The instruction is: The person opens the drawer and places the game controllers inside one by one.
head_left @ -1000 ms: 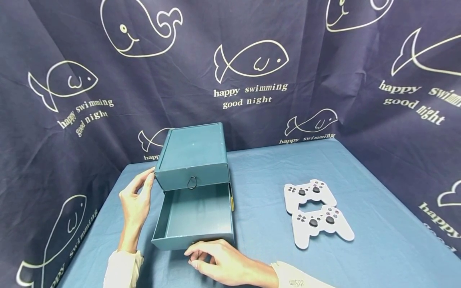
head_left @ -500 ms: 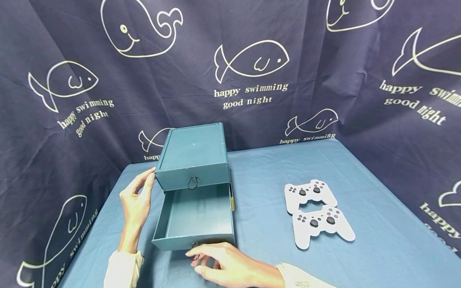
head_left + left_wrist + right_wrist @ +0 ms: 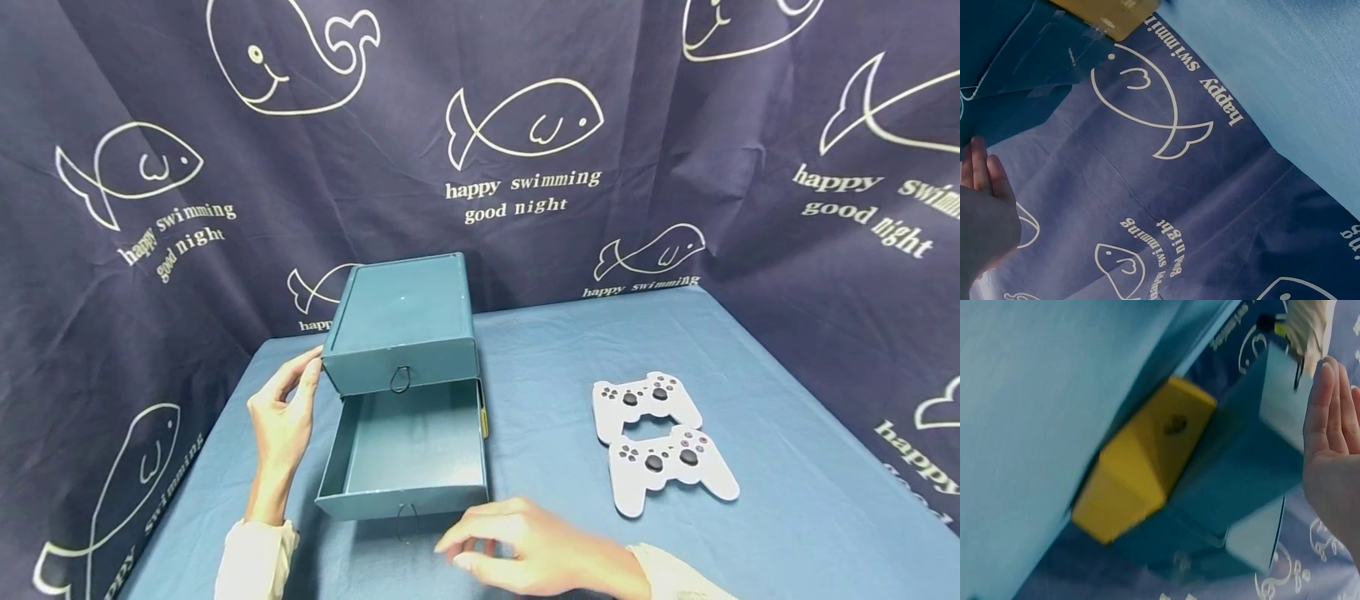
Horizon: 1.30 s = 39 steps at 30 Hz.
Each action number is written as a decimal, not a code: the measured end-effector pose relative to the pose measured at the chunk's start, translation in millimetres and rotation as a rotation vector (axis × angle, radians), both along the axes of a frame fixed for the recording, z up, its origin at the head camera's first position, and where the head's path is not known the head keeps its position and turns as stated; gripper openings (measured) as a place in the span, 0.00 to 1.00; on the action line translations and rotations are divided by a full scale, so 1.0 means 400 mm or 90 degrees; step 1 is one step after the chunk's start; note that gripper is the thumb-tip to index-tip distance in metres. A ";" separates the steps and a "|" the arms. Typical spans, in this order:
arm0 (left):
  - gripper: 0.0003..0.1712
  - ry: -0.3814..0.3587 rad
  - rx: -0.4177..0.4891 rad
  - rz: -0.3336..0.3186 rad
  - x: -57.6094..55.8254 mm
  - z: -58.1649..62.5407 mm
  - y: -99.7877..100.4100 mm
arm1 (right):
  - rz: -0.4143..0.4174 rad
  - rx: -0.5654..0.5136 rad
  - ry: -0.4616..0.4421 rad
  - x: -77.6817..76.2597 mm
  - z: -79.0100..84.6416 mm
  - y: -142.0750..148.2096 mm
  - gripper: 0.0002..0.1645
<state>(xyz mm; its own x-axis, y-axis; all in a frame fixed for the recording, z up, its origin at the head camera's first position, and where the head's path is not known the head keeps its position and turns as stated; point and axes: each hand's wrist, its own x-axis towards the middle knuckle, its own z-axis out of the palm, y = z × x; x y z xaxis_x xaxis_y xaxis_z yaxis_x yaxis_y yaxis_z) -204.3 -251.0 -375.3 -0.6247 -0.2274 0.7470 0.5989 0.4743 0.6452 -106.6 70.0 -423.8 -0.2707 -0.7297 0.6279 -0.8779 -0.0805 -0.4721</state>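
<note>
A teal drawer box point(image 3: 401, 304) stands left of centre on the table in the head view. Its upper drawer front point(image 3: 438, 362) with a wire loop point(image 3: 401, 379) is in place, while the lower drawer point(image 3: 416, 442) is pulled far out and bare inside. Fingertips of my left hand point(image 3: 281, 421) touch the box's left front corner; in the left wrist view its fingers point(image 3: 980, 165) lie straight against the side. My right hand point(image 3: 525, 546) hovers just right of the lower drawer's wire pull point(image 3: 407, 523), fingers loosely bent, holding nothing.
Two white game controllers, one point(image 3: 643, 392) behind the other point(image 3: 670, 463), lie on the blue cloth table point(image 3: 547, 400) to the right. A yellow part point(image 3: 1147, 447) shows at the box's side. Dark curtains point(image 3: 525, 250) with fish prints enclose the table's back and sides.
My right hand has let go of the lower drawer's wire pull and moved right, away from it. My left hand stays at the box's corner. The drawer keeps its place.
</note>
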 end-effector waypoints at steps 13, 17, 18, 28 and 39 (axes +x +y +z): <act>0.14 -0.010 0.013 0.010 0.005 0.003 0.007 | -0.285 -0.103 -0.074 -0.076 0.053 0.246 0.22; 0.14 -0.003 0.013 0.010 0.016 0.016 0.017 | -0.415 -0.129 -0.096 -0.107 0.051 0.335 0.21; 0.14 -0.001 0.014 0.009 0.018 0.018 0.019 | -0.446 -0.134 -0.108 -0.114 0.050 0.356 0.20; 0.14 0.000 0.009 0.011 0.010 0.010 0.015 | -0.659 -0.156 -0.180 -0.184 0.001 0.561 0.15; 0.11 0.033 0.006 -0.003 0.042 0.054 0.046 | -0.656 0.027 -0.205 -0.223 -0.030 0.665 0.26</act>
